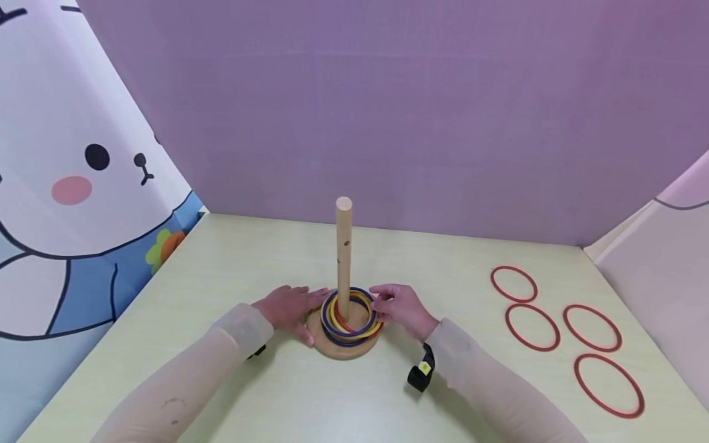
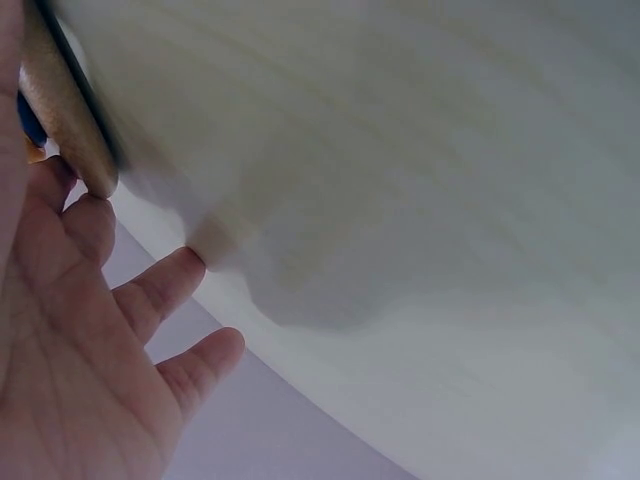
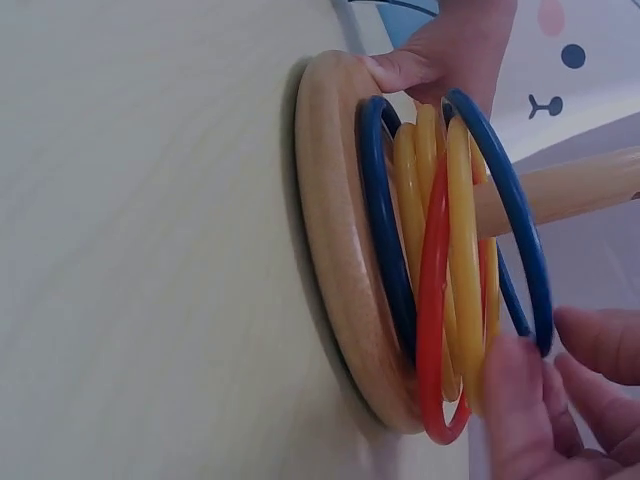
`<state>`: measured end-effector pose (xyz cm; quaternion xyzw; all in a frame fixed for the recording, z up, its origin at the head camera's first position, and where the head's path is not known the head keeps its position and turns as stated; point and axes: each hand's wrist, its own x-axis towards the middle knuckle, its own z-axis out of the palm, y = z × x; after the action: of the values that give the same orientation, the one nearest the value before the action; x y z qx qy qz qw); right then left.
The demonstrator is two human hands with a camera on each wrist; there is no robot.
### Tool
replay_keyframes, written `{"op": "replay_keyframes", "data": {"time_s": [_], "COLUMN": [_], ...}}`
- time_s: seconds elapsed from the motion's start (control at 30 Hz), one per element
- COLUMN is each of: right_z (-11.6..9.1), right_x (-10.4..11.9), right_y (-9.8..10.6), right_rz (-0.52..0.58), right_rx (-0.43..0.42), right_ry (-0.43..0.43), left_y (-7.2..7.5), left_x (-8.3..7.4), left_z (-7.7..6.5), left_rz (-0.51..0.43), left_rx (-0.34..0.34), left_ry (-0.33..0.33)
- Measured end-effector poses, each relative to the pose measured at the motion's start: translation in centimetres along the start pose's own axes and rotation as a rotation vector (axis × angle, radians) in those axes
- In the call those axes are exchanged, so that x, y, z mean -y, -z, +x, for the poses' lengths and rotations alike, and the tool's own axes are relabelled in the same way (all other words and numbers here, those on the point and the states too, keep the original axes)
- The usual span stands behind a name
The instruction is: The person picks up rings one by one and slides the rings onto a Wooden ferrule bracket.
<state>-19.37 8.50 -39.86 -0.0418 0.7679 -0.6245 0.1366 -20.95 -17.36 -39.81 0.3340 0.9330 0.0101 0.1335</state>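
A round wooden base [image 1: 344,353] with an upright peg [image 1: 343,258] stands on the table. Blue, yellow and red rings lie loosely stacked around the peg, some tilted. My left hand [image 1: 289,310] rests against the base's left edge, thumb in front and fingers spread; in the left wrist view two fingertips touch the rim and the other fingers stretch out. On the other side, my right hand [image 1: 407,309] pinches the uppermost blue ring [image 3: 522,215] between thumb and finger. Under it sit a yellow ring [image 3: 464,260] and a red ring [image 3: 431,310]; another blue ring [image 3: 380,220] lies lowest.
Several red rings lie flat on the right of the table, among them one at the back [image 1: 514,301] and one near the front right [image 1: 639,409]. A purple cloth wall [image 1: 388,123] rises behind the table, and a cartoon-printed panel [image 1: 39,203] stands at the left.
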Motion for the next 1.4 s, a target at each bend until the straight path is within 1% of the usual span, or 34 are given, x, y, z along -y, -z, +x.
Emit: {"op": "replay_keyframes", "data": {"time_s": [0.23,0.33,0.5,0.6,0.67,0.77,0.87,1.07,1.17,1.4], "right_z": [-0.2,-0.4,-1.1,-1.8,-2.3,-3.1,-3.8,-4.7,-5.1,-6.3], "right_x": [-0.3,-0.5,-1.0,-1.5,-2.0,-2.5,-3.0,-3.8,-4.0,-4.1], "right_y": [0.9,1.8,4.2,6.2,7.9,10.7,13.6,18.7,20.8,24.3], "right_rz": [-0.052,-0.109,-0.242,-0.290,-0.310,-0.333,-0.356,-0.415,-0.440,-0.529], "right_rx": [0.017,0.042,0.148,0.194,0.205,0.195,0.169,0.136,0.097,0.022], "right_ry": [0.019,0.032,0.047,0.043,0.046,0.041,0.017,-0.065,-0.113,-0.154], "left_y": [-0.1,-0.4,-0.9,-1.0,-0.9,-0.7,-0.5,-0.4,-0.3,-0.2], "left_x": [0.0,-0.1,-0.1,-0.2,-0.2,-0.2,-0.1,0.1,0.2,0.1], "left_z": [0.3,0.3,0.1,0.0,0.0,-0.1,-0.2,-0.2,-0.1,0.0], "left_rz": [0.012,0.001,-0.027,-0.027,-0.018,-0.002,-0.006,-0.014,-0.017,-0.019], "left_rx": [-0.003,0.005,0.000,-0.002,-0.005,-0.010,-0.011,-0.016,-0.005,-0.013], "left_ry": [-0.018,-0.012,0.002,0.002,0.000,-0.002,0.001,-0.005,-0.001,-0.010]}}
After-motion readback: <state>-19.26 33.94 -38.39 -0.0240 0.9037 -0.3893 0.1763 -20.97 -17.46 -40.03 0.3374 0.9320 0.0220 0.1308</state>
